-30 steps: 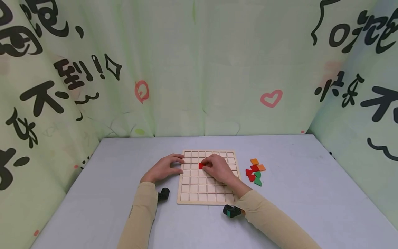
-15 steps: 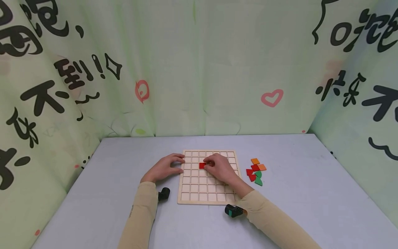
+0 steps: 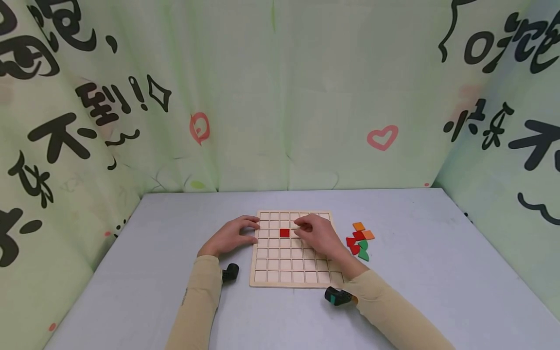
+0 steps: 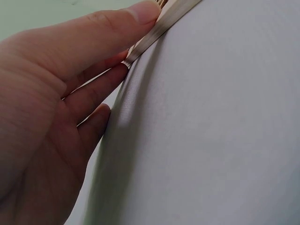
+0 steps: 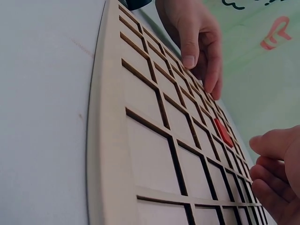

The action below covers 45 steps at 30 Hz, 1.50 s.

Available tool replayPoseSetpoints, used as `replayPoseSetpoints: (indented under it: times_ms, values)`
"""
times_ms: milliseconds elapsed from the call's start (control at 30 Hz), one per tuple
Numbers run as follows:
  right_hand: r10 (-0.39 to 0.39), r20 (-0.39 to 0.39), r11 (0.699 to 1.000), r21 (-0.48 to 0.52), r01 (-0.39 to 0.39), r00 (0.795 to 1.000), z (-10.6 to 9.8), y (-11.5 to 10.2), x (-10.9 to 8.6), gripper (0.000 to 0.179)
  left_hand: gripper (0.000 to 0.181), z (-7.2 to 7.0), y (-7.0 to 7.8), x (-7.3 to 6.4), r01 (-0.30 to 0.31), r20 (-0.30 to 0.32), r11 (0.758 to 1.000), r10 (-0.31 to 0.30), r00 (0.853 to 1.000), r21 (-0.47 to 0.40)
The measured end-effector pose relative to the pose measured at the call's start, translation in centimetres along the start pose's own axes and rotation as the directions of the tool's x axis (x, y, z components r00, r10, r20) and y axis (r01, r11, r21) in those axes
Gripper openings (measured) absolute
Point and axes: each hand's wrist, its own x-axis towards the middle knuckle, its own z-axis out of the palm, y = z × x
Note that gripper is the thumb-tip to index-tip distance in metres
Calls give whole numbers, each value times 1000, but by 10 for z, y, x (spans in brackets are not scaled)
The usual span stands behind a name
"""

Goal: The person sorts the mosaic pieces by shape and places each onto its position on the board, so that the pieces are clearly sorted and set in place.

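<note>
A wooden grid board (image 3: 273, 277) lies on the table with one red square tile (image 3: 284, 233) seated in a cell of its upper middle. My left hand (image 3: 234, 236) rests against the board's left edge, and in the left wrist view the thumb (image 4: 145, 11) and fingertips touch its rim. Just right of the tile, my right hand (image 3: 318, 236) hovers over the board with fingers loosely bent and nothing between them. The right wrist view shows a gap between these fingertips and the red tile (image 5: 223, 132).
Right of the board lies a loose group of pieces: orange tiles (image 3: 358, 226), red pieces (image 3: 355, 250) and green quarter-round pieces (image 3: 363, 255). Behind the white table (image 3: 175, 214) hangs a pale green curtain (image 3: 245, 97). Black wrist cameras (image 3: 230, 273) sit by both sleeves.
The right hand has let go of the red tile and drawn back a little to the right. The tile stays in its cell. My left hand has not moved.
</note>
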Motion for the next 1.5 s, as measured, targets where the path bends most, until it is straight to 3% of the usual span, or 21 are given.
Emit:
replayPoseSetpoints:
  times_ms: [500,800,1267,1500]
  values:
    - [57,-13,998,16,-57,998,-33,23,-15,32,39,-1,0,0,-4,6,1000,4,1000,-7]
    - [41,-35,999,-9,-41,999,-55,44,-32,33,38,-1,0,-1,3,4,1000,-3,1000,-10]
    - [164,-96,984,-52,-169,982,-91,78,-51,41,38,0,1,1,18,8,1000,-17,1000,-15]
    - [209,-97,973,-76,-216,973,-103,95,-55,45,39,-1,1,1,-8,9,1000,8,1000,5]
